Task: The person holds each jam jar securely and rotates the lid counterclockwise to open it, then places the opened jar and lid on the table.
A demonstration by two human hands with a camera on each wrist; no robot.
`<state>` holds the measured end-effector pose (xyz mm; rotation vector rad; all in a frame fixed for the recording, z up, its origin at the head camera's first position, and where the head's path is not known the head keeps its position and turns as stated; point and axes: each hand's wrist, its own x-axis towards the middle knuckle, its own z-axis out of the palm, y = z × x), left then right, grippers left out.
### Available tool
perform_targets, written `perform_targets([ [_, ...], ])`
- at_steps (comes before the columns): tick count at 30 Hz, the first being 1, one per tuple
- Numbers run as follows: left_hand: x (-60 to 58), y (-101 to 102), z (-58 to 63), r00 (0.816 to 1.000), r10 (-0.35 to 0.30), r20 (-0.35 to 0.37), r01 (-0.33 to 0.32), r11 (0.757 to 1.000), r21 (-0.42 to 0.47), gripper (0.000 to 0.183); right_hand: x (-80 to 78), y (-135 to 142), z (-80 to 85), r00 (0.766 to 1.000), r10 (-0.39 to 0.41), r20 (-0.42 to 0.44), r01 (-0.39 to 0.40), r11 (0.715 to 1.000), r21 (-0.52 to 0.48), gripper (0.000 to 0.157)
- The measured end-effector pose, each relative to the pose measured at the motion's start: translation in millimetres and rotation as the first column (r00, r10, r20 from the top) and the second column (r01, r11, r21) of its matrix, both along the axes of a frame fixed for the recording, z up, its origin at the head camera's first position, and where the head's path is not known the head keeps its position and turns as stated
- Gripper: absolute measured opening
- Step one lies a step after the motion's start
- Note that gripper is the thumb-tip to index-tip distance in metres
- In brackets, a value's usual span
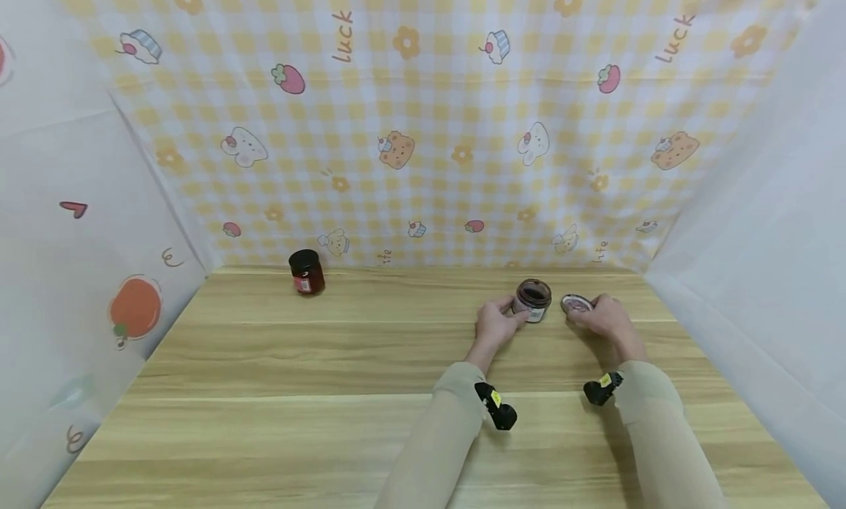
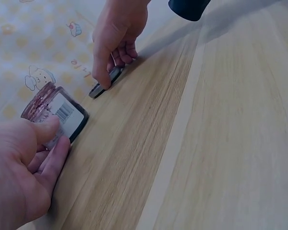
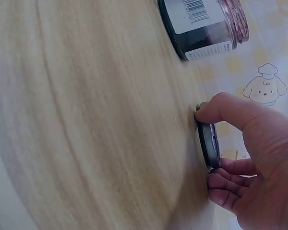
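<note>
An uncapped glass jar (image 1: pixel 532 300) with dark contents and a white barcode label stands upright at the table's back right. My left hand (image 1: pixel 497 324) grips it from the left, thumb on the label side, as the jar (image 2: pixel 62 115) in the left wrist view also shows. To the right of the jar, my right hand (image 1: pixel 603 319) pinches the round lid (image 1: pixel 577 304) by its edge. The lid (image 3: pixel 209 139) lies at the table surface with its inner side up, thumb on one edge and fingers at the opposite one in the right wrist view.
A second jar (image 1: pixel 307 272), dark red with a black lid on, stands at the back left of the wooden table (image 1: pixel 264 377). Behind the table hangs a checked curtain (image 1: pixel 436 127), and white sheets (image 1: pixel 760 222) flank the sides.
</note>
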<state>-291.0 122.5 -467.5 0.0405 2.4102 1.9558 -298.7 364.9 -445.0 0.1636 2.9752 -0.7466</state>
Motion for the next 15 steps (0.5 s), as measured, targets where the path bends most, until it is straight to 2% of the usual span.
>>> perform_targets([
  [5, -1.3, 6, -0.2, 1.0, 0.004, 0.025, -0.005, 0.999, 0.041, 0.052, -0.9, 0, 1.1, 1.0, -0.026, 0.006, 0.026, 1.0, -0.009, 0.069],
  [11, -3.0, 12, -2.3, 1.0, -0.018, 0.01, 0.017, 0.999, 0.031, 0.054, -0.7, -1, 0.7, 0.997, -0.068, -0.026, 0.068, 0.998, -0.005, 0.038],
  [15, -2.7, 18, -3.4, 0.999, -0.04, 0.0, 0.04, 0.999, 0.011, 0.06, -0.9, -2, 0.0, 0.997, -0.067, -0.047, 0.067, 0.998, -0.011, 0.037],
])
